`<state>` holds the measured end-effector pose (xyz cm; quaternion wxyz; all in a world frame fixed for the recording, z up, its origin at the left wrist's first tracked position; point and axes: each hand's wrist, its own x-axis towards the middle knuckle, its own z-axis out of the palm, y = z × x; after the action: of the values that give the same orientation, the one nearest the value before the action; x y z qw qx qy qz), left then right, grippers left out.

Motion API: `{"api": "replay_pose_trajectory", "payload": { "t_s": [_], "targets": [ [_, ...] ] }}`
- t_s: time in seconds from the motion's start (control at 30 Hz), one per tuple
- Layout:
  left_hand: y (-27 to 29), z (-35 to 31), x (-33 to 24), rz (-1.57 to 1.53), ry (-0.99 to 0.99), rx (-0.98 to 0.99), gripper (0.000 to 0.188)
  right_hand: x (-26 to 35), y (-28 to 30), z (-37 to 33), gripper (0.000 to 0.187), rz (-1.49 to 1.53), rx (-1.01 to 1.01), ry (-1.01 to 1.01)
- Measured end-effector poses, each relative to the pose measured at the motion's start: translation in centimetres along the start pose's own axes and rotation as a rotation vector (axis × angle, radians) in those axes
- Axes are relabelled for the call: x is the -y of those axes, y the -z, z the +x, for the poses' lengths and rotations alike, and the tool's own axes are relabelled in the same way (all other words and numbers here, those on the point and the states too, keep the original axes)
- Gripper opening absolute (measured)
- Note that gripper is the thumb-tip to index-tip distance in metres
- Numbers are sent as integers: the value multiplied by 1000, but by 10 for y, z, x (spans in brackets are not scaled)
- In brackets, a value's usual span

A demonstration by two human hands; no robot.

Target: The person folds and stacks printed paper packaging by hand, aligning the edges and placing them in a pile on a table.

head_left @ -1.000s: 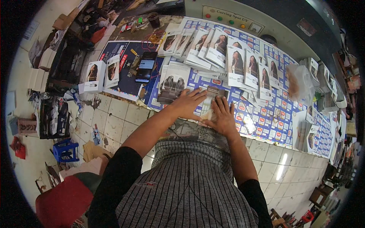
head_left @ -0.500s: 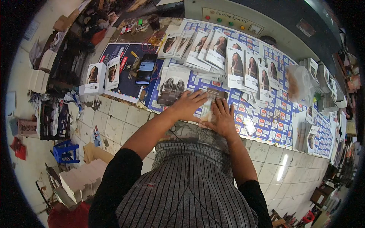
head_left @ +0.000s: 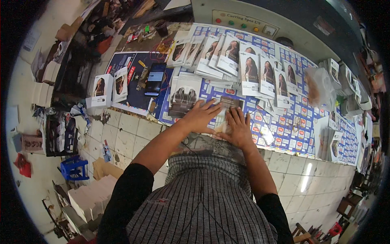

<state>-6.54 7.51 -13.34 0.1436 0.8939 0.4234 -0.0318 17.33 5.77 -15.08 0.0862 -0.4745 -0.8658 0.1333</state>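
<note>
A small brown-and-cream printed leaflet (head_left: 232,102) lies at the near edge of the table. My right hand (head_left: 237,129) rests flat on its lower part, fingers stretched out. Fingers spread, my left hand (head_left: 201,118) reaches the leaflet's left edge with its fingertips. Both thumbs come close together near the table edge. Just left of my left hand is a stack of leaflets (head_left: 185,93) with a dark picture on top. Part of the leaflet is hidden beneath my hands.
Piles of white booklets (head_left: 228,55) spread across the blue printed sheet (head_left: 280,136). A phone (head_left: 155,79), white boxes (head_left: 100,90) and a dark cup (head_left: 161,28) stand to the left. At right are a plastic bag (head_left: 321,87) and more stacks. A machine panel (head_left: 243,21) borders the back.
The whole view has shifted slightly. Both hands stay nearly in place on the leaflet, and nothing has been picked up or let go.
</note>
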Motion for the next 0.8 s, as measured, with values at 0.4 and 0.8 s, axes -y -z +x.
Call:
{"api": "replay_pose_trajectory", "payload": {
  "t_s": [0.4, 0.8],
  "targets": [
    [-4, 0, 1, -3, 6, -14, 106, -2, 0, 1, 96, 30, 22, -7],
    [9, 11, -17, 59, 78, 70, 112, -56, -2, -41, 59, 42, -498, -347]
  ]
}}
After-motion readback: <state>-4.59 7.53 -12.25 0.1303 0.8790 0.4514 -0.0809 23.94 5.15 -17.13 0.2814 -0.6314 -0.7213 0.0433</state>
